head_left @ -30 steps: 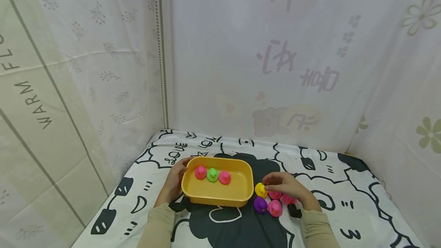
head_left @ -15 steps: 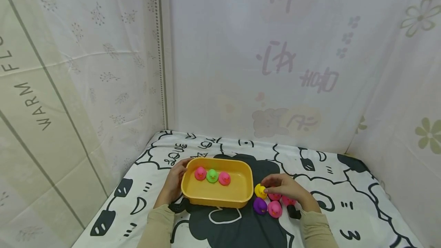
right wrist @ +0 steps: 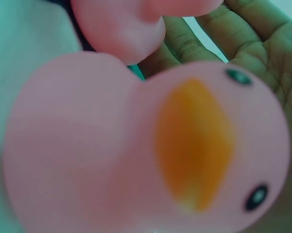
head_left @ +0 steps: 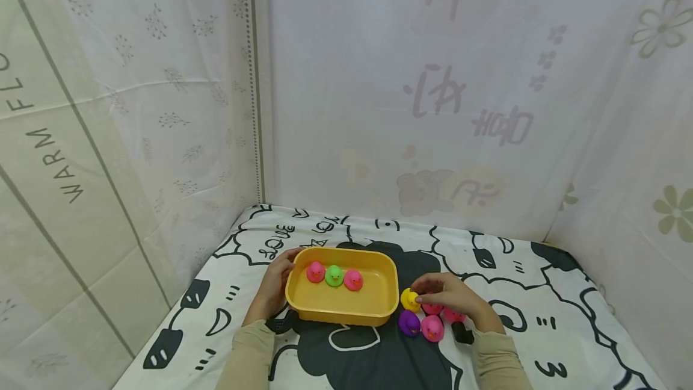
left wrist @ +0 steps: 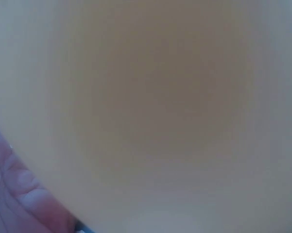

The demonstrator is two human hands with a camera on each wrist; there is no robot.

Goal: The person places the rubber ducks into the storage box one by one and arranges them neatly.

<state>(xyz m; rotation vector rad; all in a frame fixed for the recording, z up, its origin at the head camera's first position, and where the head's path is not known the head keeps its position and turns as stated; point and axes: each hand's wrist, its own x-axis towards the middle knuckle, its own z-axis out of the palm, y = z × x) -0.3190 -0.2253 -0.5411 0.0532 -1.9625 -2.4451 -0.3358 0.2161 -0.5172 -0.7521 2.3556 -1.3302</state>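
Note:
My left hand (head_left: 273, 284) holds the left side of a yellow plastic tray (head_left: 346, 313), fingers round its far left corner. Two pink rubber ducks (head_left: 316, 271) and a green rubber duck (head_left: 334, 275) sit in a row inside. Right of the tray, my right hand (head_left: 449, 292) hovers low over a cluster of ducks. Its thumb and forefinger are at the yellow rubber duck (head_left: 409, 300), with no clear pinch visible. A purple rubber duck (head_left: 409, 322) and a pink rubber duck (head_left: 432, 328) sit nearer me. Two more pink ducks are partly hidden under the hand.
A white cloth (head_left: 541, 318) with black cartoon drawings covers the surface. Printed curtains (head_left: 346, 107) close off the back and both sides. Blurred tray wall (left wrist: 160, 97) fills the left wrist view. A pink duck (right wrist: 87, 141) looms close in the right wrist view.

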